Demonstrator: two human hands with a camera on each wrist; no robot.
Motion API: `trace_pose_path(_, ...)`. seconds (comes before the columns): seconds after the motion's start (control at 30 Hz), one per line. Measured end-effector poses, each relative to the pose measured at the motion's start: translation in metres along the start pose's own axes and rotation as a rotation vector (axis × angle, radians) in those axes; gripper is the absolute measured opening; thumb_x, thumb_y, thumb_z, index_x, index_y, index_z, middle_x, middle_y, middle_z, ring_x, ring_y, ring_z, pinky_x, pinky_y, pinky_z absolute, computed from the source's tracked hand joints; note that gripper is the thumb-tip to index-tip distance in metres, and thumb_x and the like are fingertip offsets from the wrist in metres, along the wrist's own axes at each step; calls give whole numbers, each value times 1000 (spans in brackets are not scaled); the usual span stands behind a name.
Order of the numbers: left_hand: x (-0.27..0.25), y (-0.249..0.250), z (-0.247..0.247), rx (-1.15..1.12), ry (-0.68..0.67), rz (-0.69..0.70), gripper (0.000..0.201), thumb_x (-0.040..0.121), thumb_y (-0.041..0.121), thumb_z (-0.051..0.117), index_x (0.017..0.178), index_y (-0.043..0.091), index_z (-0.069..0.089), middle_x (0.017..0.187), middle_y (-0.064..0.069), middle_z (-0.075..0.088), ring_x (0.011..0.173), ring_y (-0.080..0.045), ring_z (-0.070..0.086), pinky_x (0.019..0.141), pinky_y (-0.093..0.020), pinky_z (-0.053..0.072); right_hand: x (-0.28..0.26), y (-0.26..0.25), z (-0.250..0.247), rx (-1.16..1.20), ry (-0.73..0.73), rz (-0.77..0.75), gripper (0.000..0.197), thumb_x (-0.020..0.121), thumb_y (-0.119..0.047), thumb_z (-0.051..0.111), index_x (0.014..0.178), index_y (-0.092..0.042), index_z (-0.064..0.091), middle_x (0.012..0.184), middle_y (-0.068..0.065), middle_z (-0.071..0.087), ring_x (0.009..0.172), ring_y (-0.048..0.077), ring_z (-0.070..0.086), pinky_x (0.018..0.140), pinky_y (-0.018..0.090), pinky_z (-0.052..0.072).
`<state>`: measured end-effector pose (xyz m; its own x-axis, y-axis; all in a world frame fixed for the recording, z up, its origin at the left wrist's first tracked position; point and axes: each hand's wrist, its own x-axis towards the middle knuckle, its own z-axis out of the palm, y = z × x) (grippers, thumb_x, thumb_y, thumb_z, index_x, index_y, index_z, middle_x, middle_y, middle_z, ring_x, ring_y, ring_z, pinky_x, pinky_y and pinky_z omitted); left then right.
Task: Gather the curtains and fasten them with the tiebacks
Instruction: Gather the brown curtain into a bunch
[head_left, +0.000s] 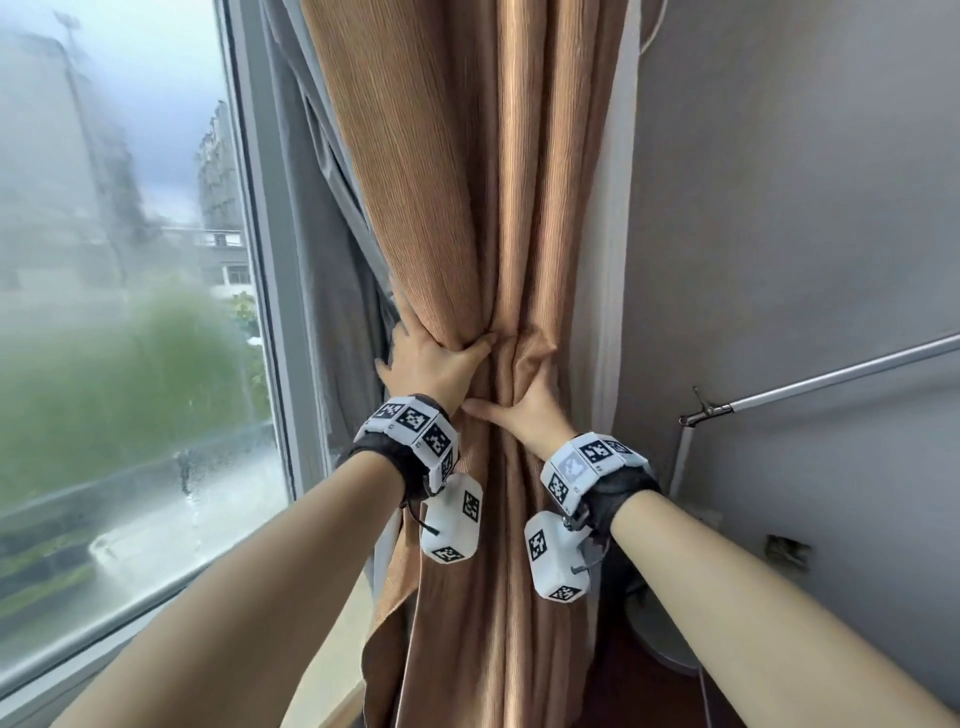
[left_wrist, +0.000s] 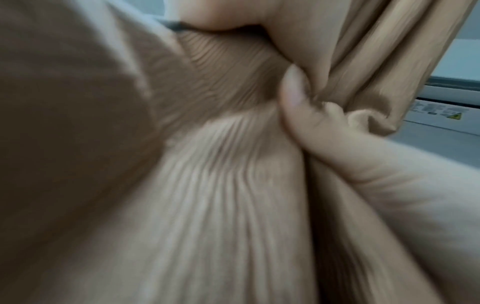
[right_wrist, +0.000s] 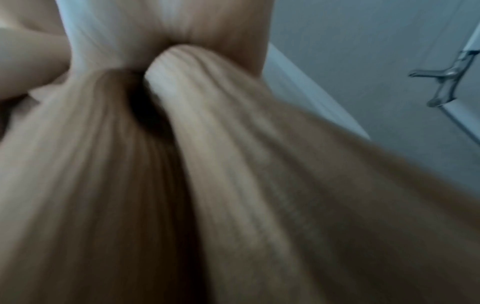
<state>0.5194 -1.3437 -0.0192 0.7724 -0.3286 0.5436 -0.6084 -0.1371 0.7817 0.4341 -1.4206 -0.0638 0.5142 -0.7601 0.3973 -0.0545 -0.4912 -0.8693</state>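
A tan ribbed curtain (head_left: 467, 208) hangs between the window and the wall, bunched into a narrow waist at mid-height. My left hand (head_left: 441, 358) grips the waist from the left, fingers wrapped behind the folds and thumb across the front. My right hand (head_left: 535, 395) grips it from the right just below, thumb pointing left. In the left wrist view my thumb (left_wrist: 298, 107) presses into the gathered curtain (left_wrist: 221, 174). The right wrist view is filled by the curtain (right_wrist: 207, 164). A grey lining (head_left: 332, 234) hangs behind on the left. No tieback shows in any view.
The rain-streaked window (head_left: 130, 312) and its sill (head_left: 332, 649) are on the left. A grey wall (head_left: 779, 208) on the right carries a slanted metal rod (head_left: 831, 379) ending in a hook (head_left: 701, 410), also seen from the right wrist as the hook (right_wrist: 446, 82). White sheer fabric (head_left: 602, 312) hangs beside the curtain.
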Motion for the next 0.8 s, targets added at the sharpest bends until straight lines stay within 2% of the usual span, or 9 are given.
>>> trace_pose_path(0.07, 4, -10, -14, -9, 8, 17, 113, 65, 62, 71, 149, 26, 5, 139, -11, 44, 128, -32, 43, 112, -52, 26, 1, -5, 21, -112, 36, -14, 140, 25, -74, 72, 141, -20, 16, 141, 6, 37, 133, 23, 35, 110, 48, 32)
trace_pose_path(0.13, 6, -23, -28, 33, 85, 52, 113, 62, 64, 72, 149, 23, 12, 139, -14, 39, 132, -33, 36, 112, -48, 27, -1, -12, 38, -234, 78, -25, 132, 36, -66, 79, 142, -19, 17, 143, 8, 33, 134, 27, 33, 108, 51, 31)
trace_pose_path(0.23, 7, -42, -48, 124, 193, 69, 122, 56, 74, 68, 149, 26, 5, 155, -9, 4, 145, -27, 0, 119, -46, 0, 1, -18, 60, -334, 124, -57, 124, 47, -60, 81, 144, -16, 16, 146, 11, 27, 136, 29, 29, 108, 54, 29)
trace_pose_path(0.3, 13, -52, -58, 37, 200, 33, 133, 49, 74, 71, 148, 36, -9, 157, -8, -9, 146, -23, -9, 116, -46, -10, 5, -20, 74, -346, 150, -65, 126, 49, -60, 80, 145, -10, 15, 148, 12, 24, 137, 31, 27, 109, 54, 27)
trace_pose_path(0.4, 24, -64, -60, -296, 68, 68, 142, 46, 56, 85, 148, 35, -12, 155, -4, 16, 142, -19, 22, 119, -45, 20, 9, -19, 81, -333, 183, -64, 125, 50, -57, 82, 144, -7, 17, 147, 14, 27, 135, 33, 30, 107, 52, 31)
trace_pose_path(0.47, 23, -66, -56, -342, -5, 77, 141, 46, 53, 88, 149, 35, -6, 148, 7, 27, 136, -12, 33, 114, -39, 31, 12, -18, 81, -310, 189, -60, 123, 48, -56, 83, 144, -10, 20, 143, 13, 32, 132, 33, 34, 104, 51, 35)
trace_pose_path(0.57, 15, -61, -43, -307, -59, 82, 141, 38, 68, 82, 148, 39, -3, 149, 4, 30, 136, -13, 35, 112, -40, 34, 17, -13, 78, -282, 155, -48, 120, 47, -57, 80, 142, -13, 22, 139, 12, 36, 129, 31, 38, 102, 50, 39)
trace_pose_path(0.67, 13, -49, -27, -269, -102, 119, 144, 41, 62, 84, 149, 32, -6, 147, -5, 31, 136, -19, 35, 112, -39, 33, 20, -2, 69, -305, 166, -53, 115, 41, -71, 65, 137, -16, 32, 133, 9, 44, 123, 29, 46, 98, 48, 44)
trace_pose_path(0.8, 10, -34, -13, -191, -104, 107, 144, 45, 59, 84, 150, 25, -6, 142, -12, 33, 131, -29, 39, 108, -46, 36, 14, 5, 56, -325, 160, -70, 99, 47, -61, 65, 131, -16, 38, 125, 9, 49, 117, 30, 49, 93, 48, 46)
